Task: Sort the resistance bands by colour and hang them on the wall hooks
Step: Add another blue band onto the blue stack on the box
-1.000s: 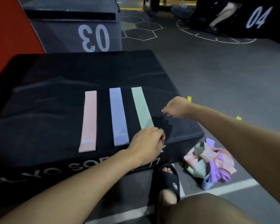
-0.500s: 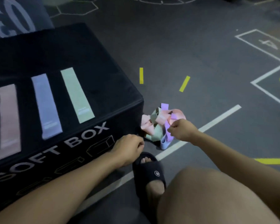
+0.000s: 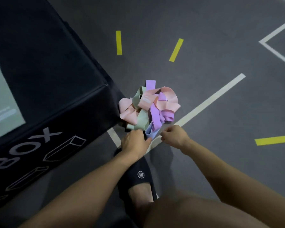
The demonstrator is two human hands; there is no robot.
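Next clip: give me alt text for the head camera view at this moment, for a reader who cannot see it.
Both hands, left hand and right hand, reach down to a tangled pile of pink, green and purple resistance bands on a grey floor, beside the corner of a black soft box. One green band lies flat on the box; a foot in a black slide sandal shows below.

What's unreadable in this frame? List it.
- Wall hooks: none in the head view.
- Left hand: fingertips tucked under the band pile; grasp unclear.
- Right hand: fingers curled by the blue band; contact unclear.
- Green band on the soft box: cut off by the left edge, its label blurred.
- Band count in the pile: overlapping loops hide it.
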